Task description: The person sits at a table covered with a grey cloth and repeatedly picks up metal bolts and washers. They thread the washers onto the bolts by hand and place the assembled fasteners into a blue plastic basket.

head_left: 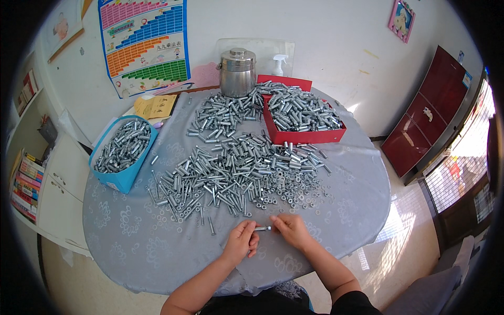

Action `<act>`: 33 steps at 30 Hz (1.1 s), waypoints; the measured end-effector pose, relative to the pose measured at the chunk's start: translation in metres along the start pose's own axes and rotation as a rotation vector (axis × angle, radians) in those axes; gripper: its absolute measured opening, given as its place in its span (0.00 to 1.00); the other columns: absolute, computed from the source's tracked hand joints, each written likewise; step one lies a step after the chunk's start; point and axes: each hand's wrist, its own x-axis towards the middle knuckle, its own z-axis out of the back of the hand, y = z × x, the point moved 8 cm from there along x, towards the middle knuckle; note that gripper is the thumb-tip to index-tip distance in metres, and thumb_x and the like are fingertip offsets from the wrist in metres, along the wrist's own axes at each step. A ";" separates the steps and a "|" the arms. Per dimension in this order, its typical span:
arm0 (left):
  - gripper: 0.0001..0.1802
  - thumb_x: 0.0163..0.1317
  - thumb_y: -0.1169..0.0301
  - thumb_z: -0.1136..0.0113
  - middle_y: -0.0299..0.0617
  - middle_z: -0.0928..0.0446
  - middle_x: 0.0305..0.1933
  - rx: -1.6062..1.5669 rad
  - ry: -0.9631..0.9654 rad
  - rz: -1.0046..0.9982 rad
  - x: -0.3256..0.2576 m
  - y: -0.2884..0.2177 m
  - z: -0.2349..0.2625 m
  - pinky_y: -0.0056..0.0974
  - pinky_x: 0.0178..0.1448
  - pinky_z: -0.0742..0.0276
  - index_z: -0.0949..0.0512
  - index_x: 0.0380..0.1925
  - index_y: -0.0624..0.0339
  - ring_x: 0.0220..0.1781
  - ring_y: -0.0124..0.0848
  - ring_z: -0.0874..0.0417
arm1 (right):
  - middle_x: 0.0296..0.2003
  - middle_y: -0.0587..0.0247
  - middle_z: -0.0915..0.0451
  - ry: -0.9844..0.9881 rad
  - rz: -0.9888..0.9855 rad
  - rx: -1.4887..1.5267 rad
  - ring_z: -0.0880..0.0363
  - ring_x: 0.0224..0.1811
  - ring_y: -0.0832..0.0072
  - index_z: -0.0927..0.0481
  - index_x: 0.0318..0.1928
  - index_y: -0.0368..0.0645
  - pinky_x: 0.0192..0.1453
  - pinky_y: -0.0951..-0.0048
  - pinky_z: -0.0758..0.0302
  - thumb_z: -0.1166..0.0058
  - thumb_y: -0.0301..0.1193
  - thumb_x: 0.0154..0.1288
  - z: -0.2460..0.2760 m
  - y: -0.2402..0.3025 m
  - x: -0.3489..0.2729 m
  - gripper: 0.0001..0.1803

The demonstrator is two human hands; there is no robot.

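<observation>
Between the fingers of my left hand (242, 240) is a metal bolt (261, 229), held roughly level with its end toward my right hand. A small bright nut or bolt head (269, 228) shows at that end. My right hand (290, 229) is closed beside it, fingertips pinched close to the end; whether they grip something small is hidden. Just beyond both hands spreads a pile of loose bolts and metal sleeves (210, 176). Nuts and washers (291, 186) are gathered at the pile's right side. One single bolt (211, 226) lies left of my left hand.
A blue bin (137, 170) of metal sleeves stands at the left. A red box (310, 137), heaped with similar parts, sits at the far right. Behind are a steel canister (237, 73), a spray bottle (279, 65) and a yellow booklet (155, 106). A grey cloth (205, 262) covers the table.
</observation>
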 end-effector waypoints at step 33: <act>0.15 0.68 0.63 0.62 0.38 0.35 0.18 -0.328 -0.393 -0.437 0.003 -0.078 0.082 0.32 0.18 0.36 0.33 0.38 0.65 0.14 0.26 0.35 | 0.24 0.63 0.22 -0.072 -0.085 0.408 0.26 0.25 0.81 0.21 0.29 0.34 0.30 0.80 0.28 0.57 0.38 0.67 0.005 -0.029 -0.002 0.19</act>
